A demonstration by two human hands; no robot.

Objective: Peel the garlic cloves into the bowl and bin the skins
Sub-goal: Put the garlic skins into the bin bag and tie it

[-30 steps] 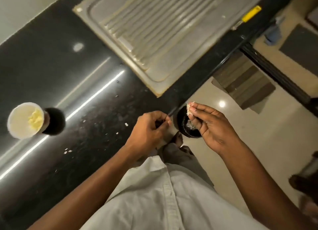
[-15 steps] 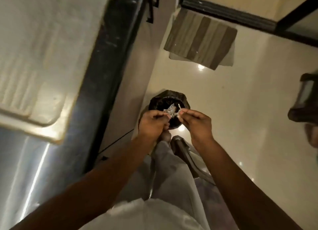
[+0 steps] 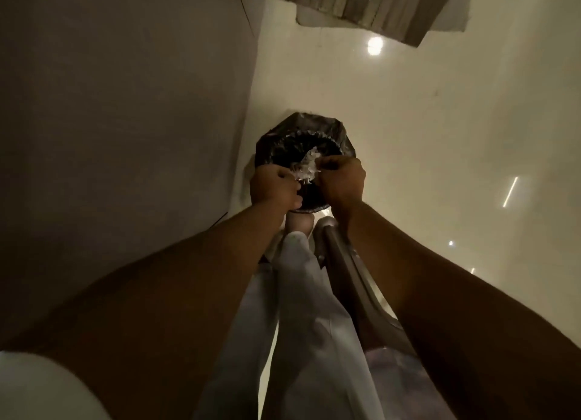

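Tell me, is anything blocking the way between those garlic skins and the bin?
Nothing visible does. The left hand and right hand hold the garlic skins right above the bin, whose lined mouth is open, with no lid.

Garlic skins [image 3: 305, 169] between left hand [image 3: 273, 186] and right hand [image 3: 342, 180], over black-lined bin [image 3: 309, 124].

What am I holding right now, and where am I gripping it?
A clump of papery garlic skins, pinched between both hands over the bin: the left hand grips its left edge, the right hand its right edge.
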